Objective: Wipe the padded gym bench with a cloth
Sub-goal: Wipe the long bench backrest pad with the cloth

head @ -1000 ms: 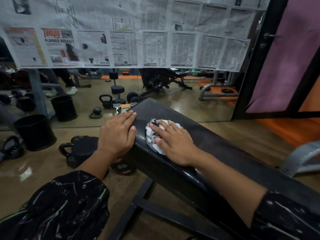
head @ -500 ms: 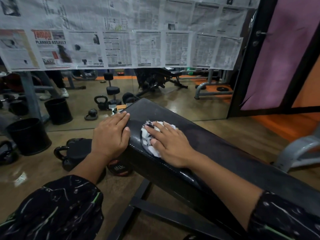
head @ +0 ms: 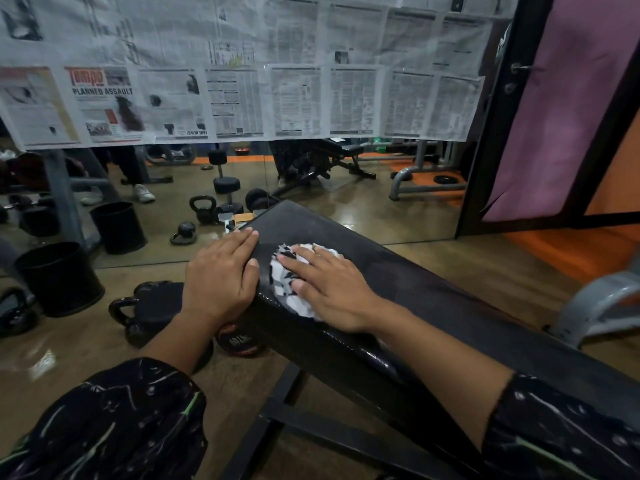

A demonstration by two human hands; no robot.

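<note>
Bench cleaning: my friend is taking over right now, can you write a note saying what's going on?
Left hand: flat, fingers straight, resting on the bench's left edge near its far end.
Right hand: fingers straight, pressing the black-and-white cloth onto the black padded bench.
Done: cannot tell how much is wiped.
Left: likely the long stretch of pad toward you.
</note>
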